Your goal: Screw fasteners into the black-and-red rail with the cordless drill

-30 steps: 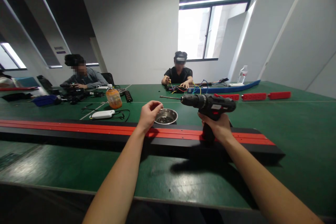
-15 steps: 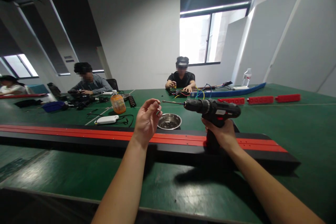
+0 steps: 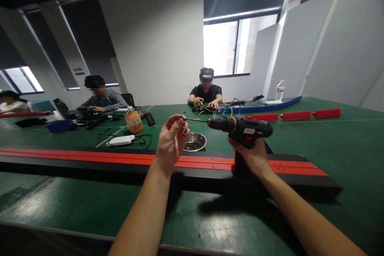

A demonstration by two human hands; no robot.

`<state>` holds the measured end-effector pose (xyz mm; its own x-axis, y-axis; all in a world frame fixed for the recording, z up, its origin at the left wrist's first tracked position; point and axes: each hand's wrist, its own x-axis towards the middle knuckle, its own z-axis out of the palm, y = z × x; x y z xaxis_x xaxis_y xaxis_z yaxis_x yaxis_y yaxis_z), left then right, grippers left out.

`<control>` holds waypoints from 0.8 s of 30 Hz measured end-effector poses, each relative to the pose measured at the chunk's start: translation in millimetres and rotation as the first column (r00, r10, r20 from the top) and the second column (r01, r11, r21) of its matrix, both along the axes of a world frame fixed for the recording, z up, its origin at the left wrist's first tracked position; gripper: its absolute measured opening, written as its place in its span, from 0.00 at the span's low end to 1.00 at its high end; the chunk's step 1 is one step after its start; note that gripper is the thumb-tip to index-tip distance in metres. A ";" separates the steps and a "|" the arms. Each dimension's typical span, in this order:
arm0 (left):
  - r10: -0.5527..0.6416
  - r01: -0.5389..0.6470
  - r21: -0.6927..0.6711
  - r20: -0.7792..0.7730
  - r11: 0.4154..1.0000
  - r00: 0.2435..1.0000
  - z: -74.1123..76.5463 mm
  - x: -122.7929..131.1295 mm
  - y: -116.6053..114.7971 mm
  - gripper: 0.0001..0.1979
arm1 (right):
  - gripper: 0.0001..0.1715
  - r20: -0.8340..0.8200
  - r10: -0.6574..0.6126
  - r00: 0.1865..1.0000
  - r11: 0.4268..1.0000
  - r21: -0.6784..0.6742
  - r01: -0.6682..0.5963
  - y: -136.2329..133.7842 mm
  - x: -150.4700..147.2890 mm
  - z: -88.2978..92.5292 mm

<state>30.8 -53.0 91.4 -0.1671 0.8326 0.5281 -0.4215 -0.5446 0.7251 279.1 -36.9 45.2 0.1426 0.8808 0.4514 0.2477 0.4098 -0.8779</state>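
My right hand (image 3: 255,155) grips the handle of a black cordless drill (image 3: 240,126), held level above the long bar and pointing left. A long thin driver bit (image 3: 196,120) sticks out of its chuck. The fingertips of my left hand (image 3: 172,138) are pinched together at the free end of this bit. Whatever small thing may be between them is hidden. Just behind my left hand, a round metal bowl (image 3: 205,144) contains many small dark pieces, perhaps screws. Under both hands, a long black bar with a red top strip (image 3: 207,163) lies across the green table (image 3: 186,216).
Left of the bowl are a white power bank (image 3: 121,141) with a cable and an orange-filled bottle (image 3: 133,121). Red blocks (image 3: 297,115), a curved blue strip (image 3: 261,108) and a clear bottle (image 3: 279,91) lie farther right. Across the table a person (image 3: 205,90) handles wired parts.
My left fingertips have moved right to the bit's tip, closing the small gap between them. The drill stays nearly where it was, and the view has tilted slightly.
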 end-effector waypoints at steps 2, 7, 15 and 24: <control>-0.005 0.005 0.010 0.012 1.000 1.000 0.3 -0.9 1.0 0.10 | 0.24 0.008 0.002 1.000 1.000 0.007 -0.002 -0.5 0.2 0.2; 0.070 -0.070 0.001 0.018 0.998 0.997 1.4 -3.0 4.5 0.12 | 0.26 0.030 -0.040 0.999 0.999 0.017 0.040 -1.2 0.6 -0.9; 0.090 -0.090 0.023 0.007 0.996 0.996 1.0 -5.2 5.2 0.10 | 0.25 0.040 -0.027 0.999 1.000 0.004 0.026 0.3 1.9 -1.8; 0.325 -0.395 -0.076 -0.439 0.916 0.838 -45.3 -18.9 47.4 0.11 | 0.23 0.013 -0.027 1.000 0.999 0.018 0.026 -0.4 0.3 -3.1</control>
